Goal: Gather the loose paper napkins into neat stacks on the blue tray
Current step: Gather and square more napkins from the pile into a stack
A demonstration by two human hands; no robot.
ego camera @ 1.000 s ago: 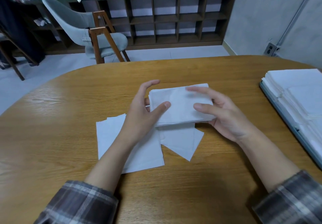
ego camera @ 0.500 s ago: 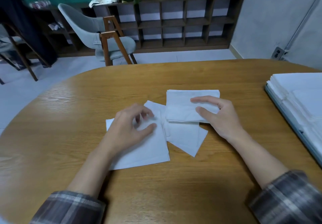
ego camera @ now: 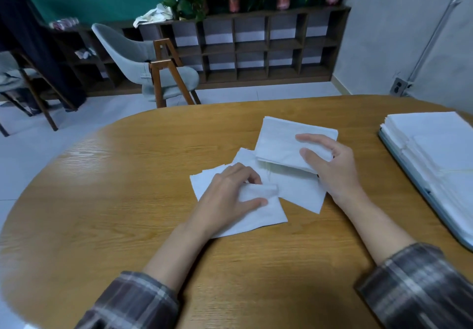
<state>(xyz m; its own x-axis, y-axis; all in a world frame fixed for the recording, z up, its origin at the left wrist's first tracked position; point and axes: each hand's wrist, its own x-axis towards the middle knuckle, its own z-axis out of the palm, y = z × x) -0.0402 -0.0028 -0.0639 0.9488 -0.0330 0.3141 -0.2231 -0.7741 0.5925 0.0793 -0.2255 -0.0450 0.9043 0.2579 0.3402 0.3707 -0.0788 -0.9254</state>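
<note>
My right hand grips a small stack of white napkins by its right end, thumb underneath, holding it just above the wooden table. My left hand rests on a loose napkin and pinches up a fold of it between thumb and curled fingers. Two more loose napkins lie flat under and between my hands. The blue tray sits at the right edge, loaded with neat white napkin stacks.
A grey chair with wooden legs stands beyond the table's far edge. A dark cubby shelf topped with potted plants runs along the back wall. A wall socket is at the right.
My left hand let go of the stack, moved down left onto a loose napkin and now pinches it. The right hand carried the stack slightly up and right.
</note>
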